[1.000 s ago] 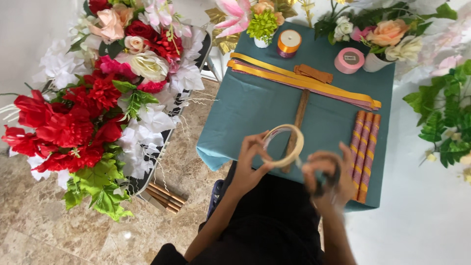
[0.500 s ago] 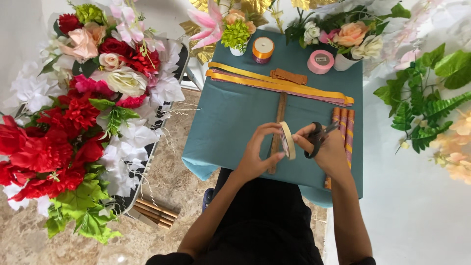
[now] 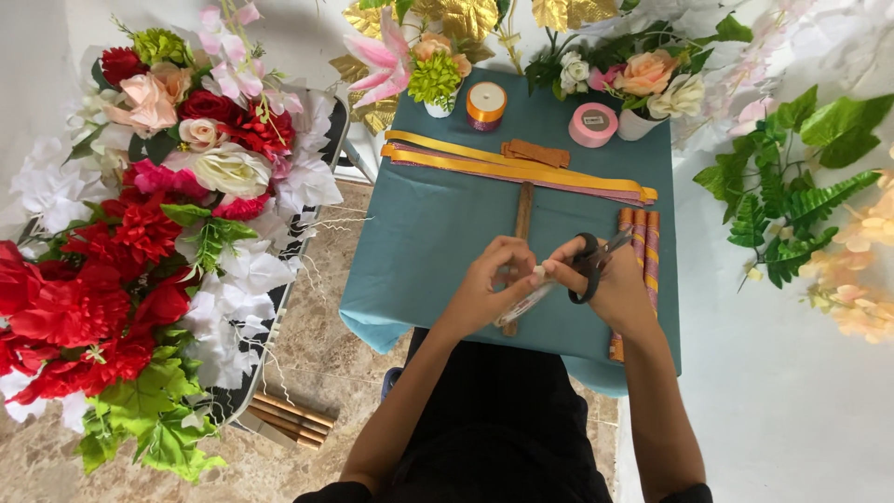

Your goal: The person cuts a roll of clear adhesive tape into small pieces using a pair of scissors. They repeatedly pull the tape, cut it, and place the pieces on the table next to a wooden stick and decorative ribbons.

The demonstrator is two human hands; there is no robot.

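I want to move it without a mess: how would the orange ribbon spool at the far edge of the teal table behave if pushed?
The orange ribbon spool appears to stand on its flat end, so it would probably slide, not roll. It looks light; a nudge could tip it, and then it might roll off the teal-covered table.

Matt teal cloth (image 3: 438, 233), glossy satin ribbons (image 3: 521, 168), black plastic-handled metal scissors (image 3: 591, 265), polished stone floor (image 3: 317, 345)

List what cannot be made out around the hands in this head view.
- Tape roll: mostly hidden by the left hand; its loose end is too small to see.
- Scissors: handles wrapped by the right hand; blade gap unclear.
- Wooden stick: lower end covered by both hands.
- Red flowers: cut off by the left edge.
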